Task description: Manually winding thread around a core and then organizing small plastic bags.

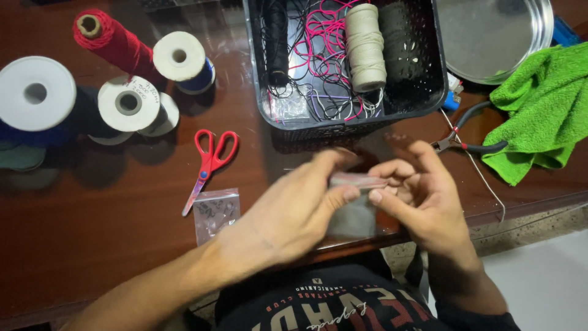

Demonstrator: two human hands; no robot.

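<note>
Both hands meet over the near edge of a dark wooden table (122, 245). My left hand (288, 211) and my right hand (419, 196) together pinch the top of a small clear zip bag (355, 211), which hangs between them. The bag's contents are too blurred to tell. A second small clear bag (214, 211) lies flat on the table, left of my left hand.
Red-handled scissors (209, 162) lie beside the flat bag. Several thread spools (125, 101) stand at the far left. A black basket (346, 119) holds cord spools and loose threads. Pliers (468, 144), a green towel (542, 104) and a metal plate (490, 37) sit at the right.
</note>
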